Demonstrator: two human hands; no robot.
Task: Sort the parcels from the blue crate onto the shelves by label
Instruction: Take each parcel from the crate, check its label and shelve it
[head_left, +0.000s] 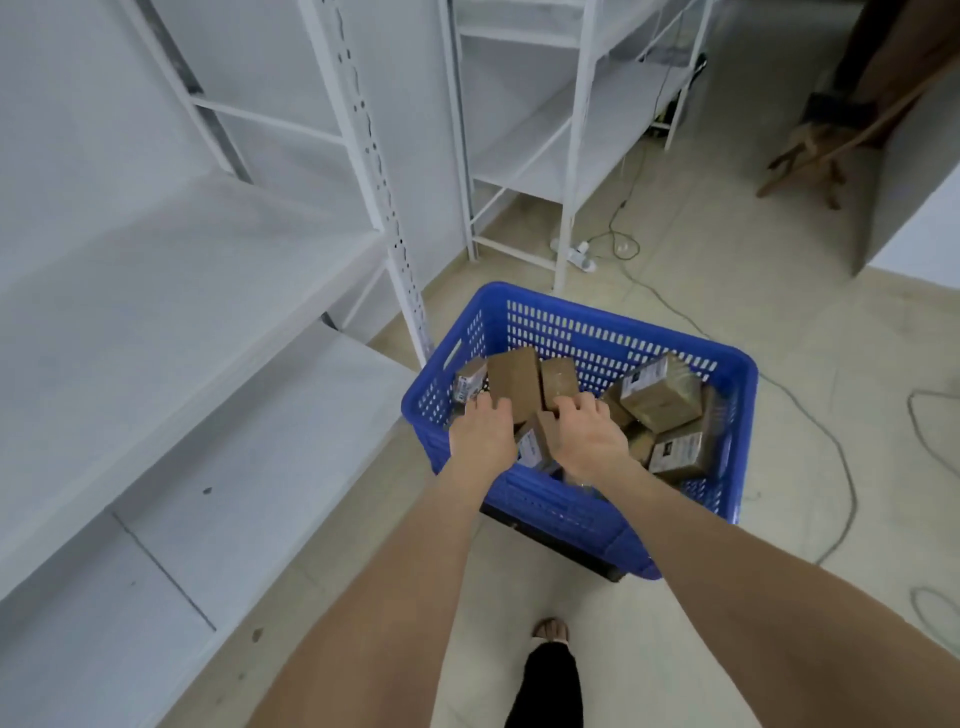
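The crate (597, 332) is open from above but parcels (662, 397) crowd its floor, a shelf post (387, 208) stands just beside its corner at 10 o'clock, the shelves (182, 291) at 9 o'clock are open-fronted, and cables (852, 488) trail the floor from 12 to 3 o'clock.

White metal shelves (171, 291) stand at left and ahead; pale tiled floor (701, 280) carries trailing cables (831, 439) and a white power strip (579, 255).
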